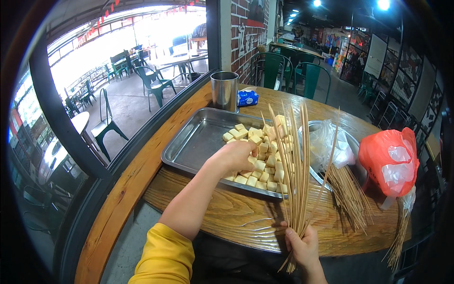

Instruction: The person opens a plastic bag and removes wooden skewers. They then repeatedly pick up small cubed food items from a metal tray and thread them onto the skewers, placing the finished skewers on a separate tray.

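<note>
My right hand (303,245) grips a loose bundle of long bamboo skewers (299,177) near its lower end. The skewers stand up and fan out at the top, in front of the right end of a shallow stainless steel tray (188,136). Pale yellow cubes, apparently tofu (260,165), cover the right part of that tray. My left hand (239,154) reaches in among the cubes with its fingers bent down. Whether a cube is between those fingertips is hidden. Some cubes behind the skewers are partly covered.
Behind the tray stand a steel cylinder (224,91) and a blue soft pack (247,98). To the right, a metal basin (358,142) holds a clear plastic bag (330,145) and more skewers (345,195). A red plastic bag (388,159) is near the wooden table's (230,216) right edge. A window frame borders the left.
</note>
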